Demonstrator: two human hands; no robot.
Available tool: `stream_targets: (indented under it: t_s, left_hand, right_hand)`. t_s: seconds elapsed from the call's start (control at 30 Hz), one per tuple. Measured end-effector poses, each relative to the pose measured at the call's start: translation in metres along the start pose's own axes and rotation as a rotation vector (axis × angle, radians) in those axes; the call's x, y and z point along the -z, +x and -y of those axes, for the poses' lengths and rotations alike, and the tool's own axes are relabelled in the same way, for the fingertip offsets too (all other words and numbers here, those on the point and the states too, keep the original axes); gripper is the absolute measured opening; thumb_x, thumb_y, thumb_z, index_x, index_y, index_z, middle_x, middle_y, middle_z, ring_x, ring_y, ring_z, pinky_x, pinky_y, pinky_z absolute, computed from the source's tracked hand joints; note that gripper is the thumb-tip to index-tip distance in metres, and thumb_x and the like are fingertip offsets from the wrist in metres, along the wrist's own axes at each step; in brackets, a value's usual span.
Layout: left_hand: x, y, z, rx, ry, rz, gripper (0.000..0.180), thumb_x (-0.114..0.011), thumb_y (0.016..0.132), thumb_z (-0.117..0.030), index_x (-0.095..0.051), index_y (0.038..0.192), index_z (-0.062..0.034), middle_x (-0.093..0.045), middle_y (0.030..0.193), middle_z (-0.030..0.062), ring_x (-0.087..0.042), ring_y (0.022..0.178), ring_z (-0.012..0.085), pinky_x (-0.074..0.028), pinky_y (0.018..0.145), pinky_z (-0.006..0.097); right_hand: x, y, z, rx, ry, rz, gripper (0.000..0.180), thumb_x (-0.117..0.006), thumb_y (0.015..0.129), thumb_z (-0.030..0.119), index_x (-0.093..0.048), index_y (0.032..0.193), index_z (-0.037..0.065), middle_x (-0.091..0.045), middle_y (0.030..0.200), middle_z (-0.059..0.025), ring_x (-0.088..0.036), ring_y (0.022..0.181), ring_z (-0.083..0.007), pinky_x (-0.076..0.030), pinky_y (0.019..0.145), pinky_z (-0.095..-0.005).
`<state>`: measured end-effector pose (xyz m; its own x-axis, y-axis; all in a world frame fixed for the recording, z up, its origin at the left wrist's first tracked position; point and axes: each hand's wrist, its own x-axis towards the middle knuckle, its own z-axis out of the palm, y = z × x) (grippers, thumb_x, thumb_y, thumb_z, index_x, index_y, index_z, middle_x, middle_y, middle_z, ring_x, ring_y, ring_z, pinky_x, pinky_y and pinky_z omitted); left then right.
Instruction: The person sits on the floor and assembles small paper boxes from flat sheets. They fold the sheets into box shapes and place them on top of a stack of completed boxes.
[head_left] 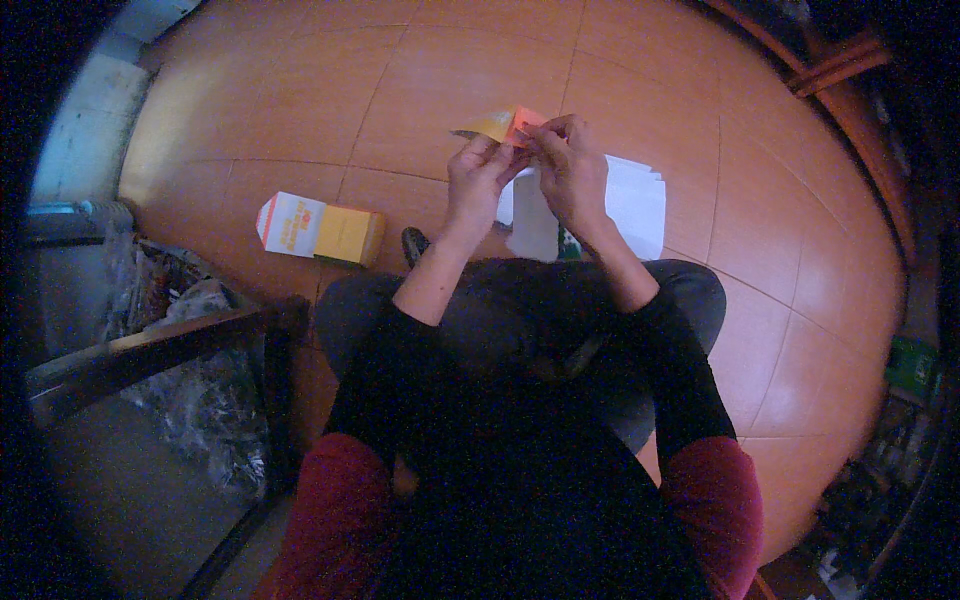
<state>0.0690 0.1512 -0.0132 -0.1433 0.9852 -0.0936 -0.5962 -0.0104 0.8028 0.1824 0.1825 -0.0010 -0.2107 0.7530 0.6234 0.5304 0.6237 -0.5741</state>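
Above the tiled floor, a small yellow-and-orange card piece (496,125) is held up between both hands. My left hand (476,182) pinches its lower edge, with the yellow flap reaching out to the left. My right hand (572,165) has closed fingers at the orange end, which they partly cover. Whether the piece is a carton or a folded leaflet I cannot tell. Beneath and behind my hands lie flat white sheets (635,205), partly hidden by my right wrist.
A yellow-and-white carton (345,235) lies on the floor to the left. Further left stands a dark wooden frame (150,350) with crumpled clear plastic (205,390) beside it. A wooden beam (840,60) edges the far right. My folded legs lie close below my hands.
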Motion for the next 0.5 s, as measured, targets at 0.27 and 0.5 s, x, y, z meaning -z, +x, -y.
stream_targets:
  t_s: [0.27,0.5]
  left_hand:
    - [0.004,0.002,0.002,-0.118,0.364,-0.091,0.009,-0.056,0.072,-0.003,-0.058,0.080,0.0013,-0.059,0.078,0.0050,-0.055,0.071,0.0119,-0.044,0.068,0.024]
    - [0.010,-0.001,-0.001,0.002,0.393,-0.098,0.015,-0.053,0.070,-0.001,-0.057,0.085,0.0002,-0.057,0.084,0.0046,-0.052,0.077,0.0115,-0.042,0.069,0.023]
  right_hand:
    - [0.003,-0.004,-0.001,0.042,0.062,-0.058,0.009,-0.060,0.066,0.002,-0.060,0.073,0.006,-0.055,0.065,-0.0083,-0.053,0.060,-0.0228,-0.042,0.051,-0.0306]
    - [0.004,-0.005,-0.005,-0.008,0.120,0.170,0.008,-0.061,0.066,0.003,-0.058,0.074,0.004,-0.057,0.068,-0.0092,-0.056,0.061,-0.0187,-0.043,0.054,-0.0282]
